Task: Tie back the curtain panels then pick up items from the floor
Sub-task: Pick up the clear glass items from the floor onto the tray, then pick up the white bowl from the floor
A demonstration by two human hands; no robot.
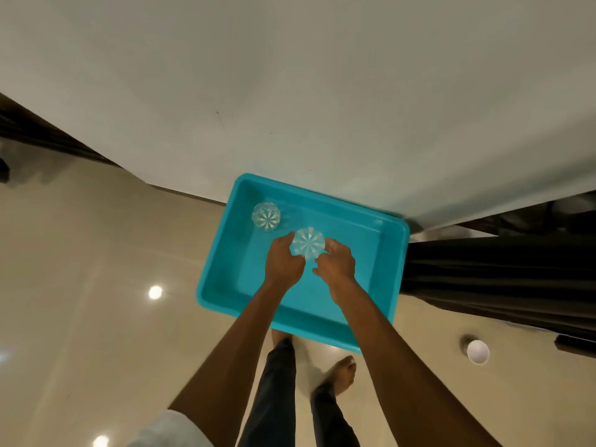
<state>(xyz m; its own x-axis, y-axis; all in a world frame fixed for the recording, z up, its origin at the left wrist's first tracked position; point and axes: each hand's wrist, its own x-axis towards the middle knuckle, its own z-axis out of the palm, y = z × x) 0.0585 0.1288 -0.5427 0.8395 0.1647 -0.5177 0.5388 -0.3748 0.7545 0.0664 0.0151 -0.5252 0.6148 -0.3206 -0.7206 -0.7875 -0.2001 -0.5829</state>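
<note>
A white cup is seen on the floor, right of a bare foot. Beyond, a clear glass is held over a turquoise tray, the grip of left hand and right hand clamped on its sides. A second glass is set in the tray's far-left corner.

Tray on floor against wall, curtain to right. In tray: glass far-left, second glass centre. Cup on floor right of tray.
</note>
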